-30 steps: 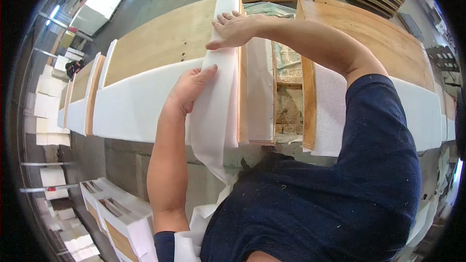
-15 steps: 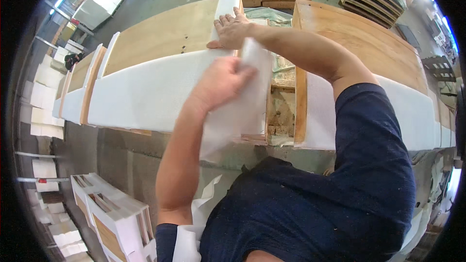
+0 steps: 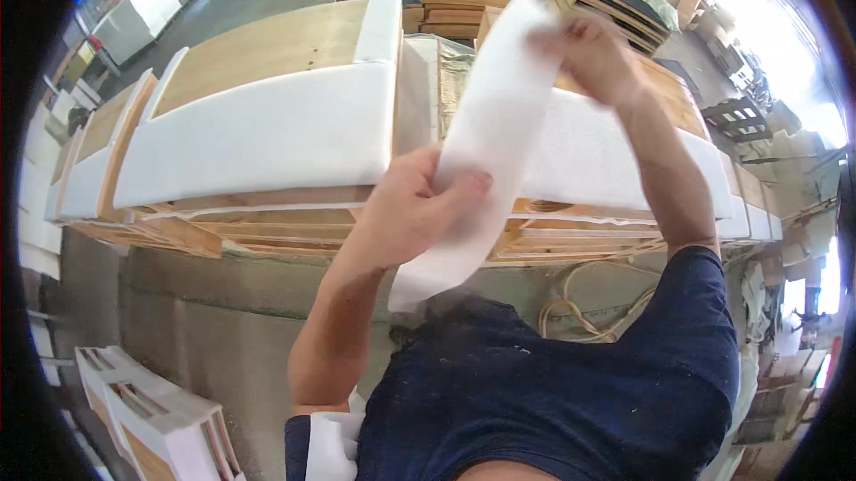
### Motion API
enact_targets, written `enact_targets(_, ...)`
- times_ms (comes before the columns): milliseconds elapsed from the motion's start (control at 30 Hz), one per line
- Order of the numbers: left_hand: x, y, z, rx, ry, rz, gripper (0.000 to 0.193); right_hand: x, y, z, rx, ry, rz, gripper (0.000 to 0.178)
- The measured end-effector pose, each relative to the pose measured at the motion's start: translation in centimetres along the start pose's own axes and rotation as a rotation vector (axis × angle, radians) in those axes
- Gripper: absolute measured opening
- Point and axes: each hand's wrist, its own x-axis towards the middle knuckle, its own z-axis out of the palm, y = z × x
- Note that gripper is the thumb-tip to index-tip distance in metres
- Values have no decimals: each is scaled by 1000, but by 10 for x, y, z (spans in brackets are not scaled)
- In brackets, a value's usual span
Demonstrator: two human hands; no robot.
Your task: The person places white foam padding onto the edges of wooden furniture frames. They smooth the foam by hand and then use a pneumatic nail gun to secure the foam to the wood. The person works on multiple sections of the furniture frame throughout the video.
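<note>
A long strip of white foam padding (image 3: 504,106) stretches between my two hands, tilted up to the right. My left hand (image 3: 419,209) grips its lower part, thumb laid over the face of the strip. At its upper end my right hand (image 3: 588,49) pinches the edge, its fingers partly blurred. Behind the strip stands a wooden frame whose front and right end are covered in white foam (image 3: 267,138), with bare plywood (image 3: 267,44) on top. To the right is a second plywood frame, its front foam-covered (image 3: 584,156) and partly hidden by the strip and my right arm.
More foam-edged frames (image 3: 98,147) continue on the left. Dark-topped wooden frames are stacked (image 3: 602,4) at the back right. A coiled hose or cord (image 3: 566,307) lies on the floor near me. Another padded frame (image 3: 160,410) stands at the lower left.
My right hand has come off the left frame's top corner and swung right, now holding the strip's upper end. My left hand has the strip raised and spread out. The view has shifted.
</note>
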Motion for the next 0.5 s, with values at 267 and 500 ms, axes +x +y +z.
enact_targets(267,60,-13,72,-59,-216,12,36,105,134,-177,171,305,-45,35)
enact_targets(500,155,-42,92,-188,11,-148,36,207,264,-153,-48,165,218,38)
